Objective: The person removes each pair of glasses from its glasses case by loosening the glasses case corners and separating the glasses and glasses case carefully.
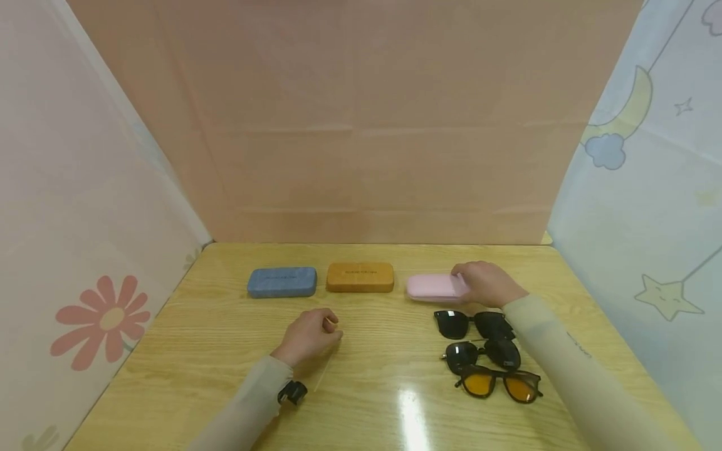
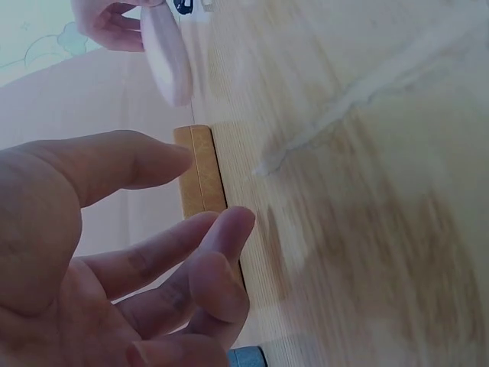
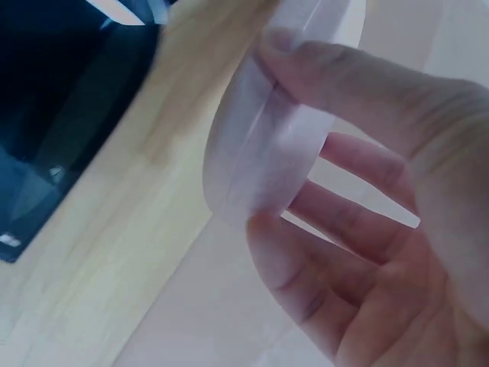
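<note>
Pink case (image 1: pixel 434 287): a hard-shell glasses case, rounded at the ends, lying flat on the desk (image 1: pixel 372 376) at the far right of a row of three. It is probably light and stiff, with a smooth and possibly slippery shell that should not give under a squeeze. A seam runs along its long side, as the right wrist view shows, so the lid likely lifts from there. The best hold looks to be across the short end, thumb on one face and fingers on the other.

Right hand (image 1: pixel 485 283): grips the right end of the pink case, thumb over the top and fingers curled round the far side.

Left hand (image 1: pixel 309 335): rests on the desk well to the left of the case and nearer the person, fingers loosely curled, holding nothing.

Orange case (image 1: pixel 360 277): just left of the pink case, apart from it.

Blue case (image 1: pixel 282 282): further left, beyond the orange case.

Sunglasses, three pairs, lying directly on the near side of the right hand, under the forearm: black pair (image 1: pixel 472 324) closest to the pink case, second dark pair (image 1: pixel 481 354) behind it, amber-lensed pair (image 1: pixel 499 383) nearest the person. These look fragile and crowd the path if the case is drawn back toward the person.
</note>
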Demonstrator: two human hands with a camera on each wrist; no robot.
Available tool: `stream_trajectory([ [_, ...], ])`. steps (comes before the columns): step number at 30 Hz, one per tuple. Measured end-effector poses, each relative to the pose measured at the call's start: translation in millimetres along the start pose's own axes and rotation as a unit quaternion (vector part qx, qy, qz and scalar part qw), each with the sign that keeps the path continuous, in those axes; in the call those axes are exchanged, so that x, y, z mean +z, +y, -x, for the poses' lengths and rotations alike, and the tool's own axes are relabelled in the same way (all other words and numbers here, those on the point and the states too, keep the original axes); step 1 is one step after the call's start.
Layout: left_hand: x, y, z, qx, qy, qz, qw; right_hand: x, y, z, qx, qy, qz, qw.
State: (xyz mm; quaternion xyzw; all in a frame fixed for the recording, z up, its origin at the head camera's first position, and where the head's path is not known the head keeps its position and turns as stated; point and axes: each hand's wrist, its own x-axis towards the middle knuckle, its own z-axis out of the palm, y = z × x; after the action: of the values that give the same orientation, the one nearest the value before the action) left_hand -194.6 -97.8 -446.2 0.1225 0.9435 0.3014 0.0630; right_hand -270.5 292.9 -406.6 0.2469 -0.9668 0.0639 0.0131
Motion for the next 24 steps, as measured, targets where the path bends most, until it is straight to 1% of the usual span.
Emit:
stream_trajectory([
  [7, -0.9, -2.8, 1.1, 0.001, -0.004, 0.006, 1.0, 7.3, 12.7, -3.4, 0.026, -0.013, -0.016, 0.999],
  [12, -0.2, -4.5, -0.2, 0.002, 0.007, 0.014, 0.9999, 12.3, 19.8, -3.6, 0.071, -0.028, -0.029, 0.997],
  [15, 0.6, -5.8, -0.6, 0.006, 0.018, 0.019, 0.9996, 15.1, 21.4, -2.5, 0.089, -0.036, -0.035, 0.995],
  [19, 1.6, -9.0, 0.5, 0.012, 0.03, 0.024, 0.9992, 18.2, 21.2, 0.1, 0.091, -0.03, -0.035, 0.995],
  [24, -4.3, -13.8, 1.7, 0.029, 0.043, 0.032, 0.9982, 15.4, 14.9, 7.5, 0.08, 0.001, -0.022, 0.997],
])
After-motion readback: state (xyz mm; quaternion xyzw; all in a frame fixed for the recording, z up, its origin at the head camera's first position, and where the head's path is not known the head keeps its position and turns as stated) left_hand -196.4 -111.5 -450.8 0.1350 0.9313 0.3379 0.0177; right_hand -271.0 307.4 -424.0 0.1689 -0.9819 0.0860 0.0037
